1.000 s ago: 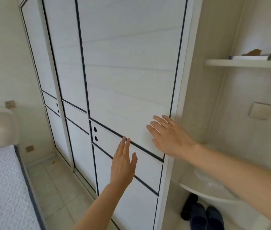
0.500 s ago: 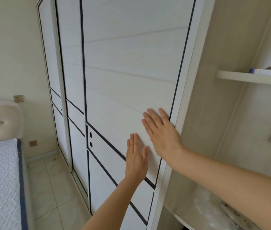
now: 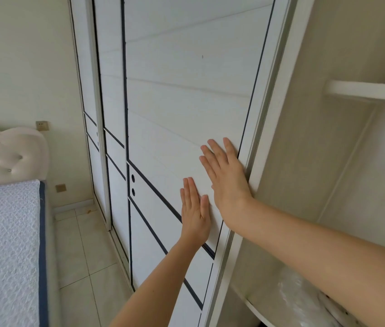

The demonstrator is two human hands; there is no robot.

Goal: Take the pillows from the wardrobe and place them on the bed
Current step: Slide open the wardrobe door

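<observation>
both hands flat on the wardrobe door (image 3: 186,109), fingers spread out, palms pressed to the panel, gripping nothing. right hand (image 3: 228,182) sits by the door's right edge next to the frame (image 3: 278,119), left hand (image 3: 195,213) just below and left of it. pillows not visible, likely behind this shut door so nothing taken yet. door looks like a smooth sliding panel with no handle, so palm friction near the edge is the way to push it leftward. pillows should be light, soft and bulky, best hugged or grabbed by the sides. bed (image 3: 5,244) at left, near the wardrobe, mattress bare
</observation>
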